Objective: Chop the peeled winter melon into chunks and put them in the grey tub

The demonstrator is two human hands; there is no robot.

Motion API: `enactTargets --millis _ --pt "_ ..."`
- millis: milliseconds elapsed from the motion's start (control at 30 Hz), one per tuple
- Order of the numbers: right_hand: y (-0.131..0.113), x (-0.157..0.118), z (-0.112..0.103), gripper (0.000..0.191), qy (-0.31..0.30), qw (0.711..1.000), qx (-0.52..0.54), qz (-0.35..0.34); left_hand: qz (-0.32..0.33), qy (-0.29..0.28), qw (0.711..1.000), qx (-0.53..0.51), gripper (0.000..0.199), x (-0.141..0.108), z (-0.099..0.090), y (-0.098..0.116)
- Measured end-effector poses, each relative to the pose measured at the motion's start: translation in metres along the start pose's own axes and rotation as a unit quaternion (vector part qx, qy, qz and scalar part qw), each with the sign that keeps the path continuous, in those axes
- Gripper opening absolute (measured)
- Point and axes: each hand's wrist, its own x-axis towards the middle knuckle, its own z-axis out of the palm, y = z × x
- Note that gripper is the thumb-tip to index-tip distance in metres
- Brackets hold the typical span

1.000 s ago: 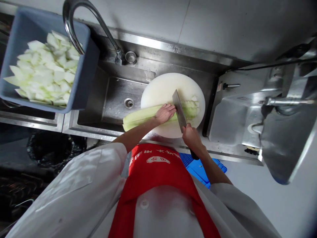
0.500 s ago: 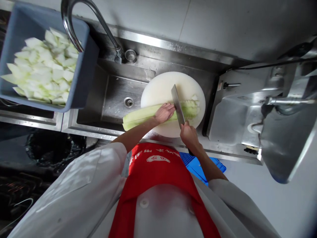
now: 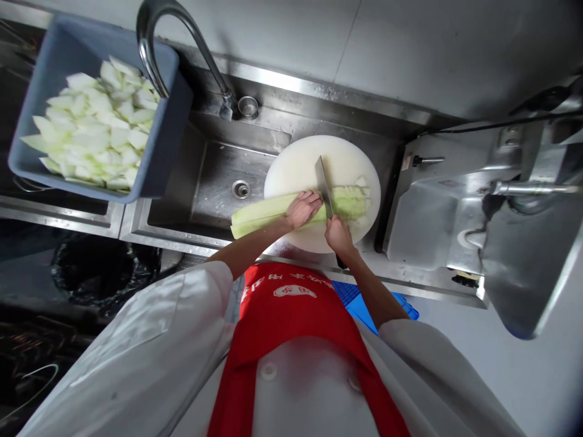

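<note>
My left hand presses down with curled fingers on a long, peeled pale green gourd, which lies in lengths side by side. In my right hand is a cleaver, its handle partly hidden by my fist. The blade stands across the gourd, just right of my left fingers. Whether its edge is in the flesh I cannot tell. To the right of the blade lie cut gourd pieces, still in rows. Beneath is a round white cutting board; the gourd's left end sticks out past it.
The board sits over a steel sink. At left, a grey-blue bin holds many cut pale chunks, with a curved faucet in front of it. A metal machine stands at right. A black-lined trash bin is below left.
My right hand and the cleaver have moved slightly forward and left, closer to my left hand. My left hand stays on the gourd. The whole view has shifted a little.
</note>
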Motion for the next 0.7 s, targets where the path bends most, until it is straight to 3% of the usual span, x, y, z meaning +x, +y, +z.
enactTargets --millis 233,333,533,700 --pt "0.010 -0.055 -0.033 0.027 -0.019 0.999 -0.040 0.000 0.001 0.000 1.000 0.005 0.034 0.000 0.002 0.002" --pt "0.009 -0.048 -0.026 0.026 -0.025 0.999 -0.035 0.000 0.003 -0.001 1.000 0.002 0.034 0.000 0.002 0.001" --pt "-0.006 -0.002 0.004 0.028 -0.003 1.000 -0.007 -0.002 0.004 0.004 1.000 0.001 0.032 -0.003 0.003 -0.001" --pt "0.000 -0.028 -0.019 0.029 -0.004 1.000 -0.030 0.004 0.007 0.012 1.000 0.008 0.032 -0.004 0.004 -0.001"
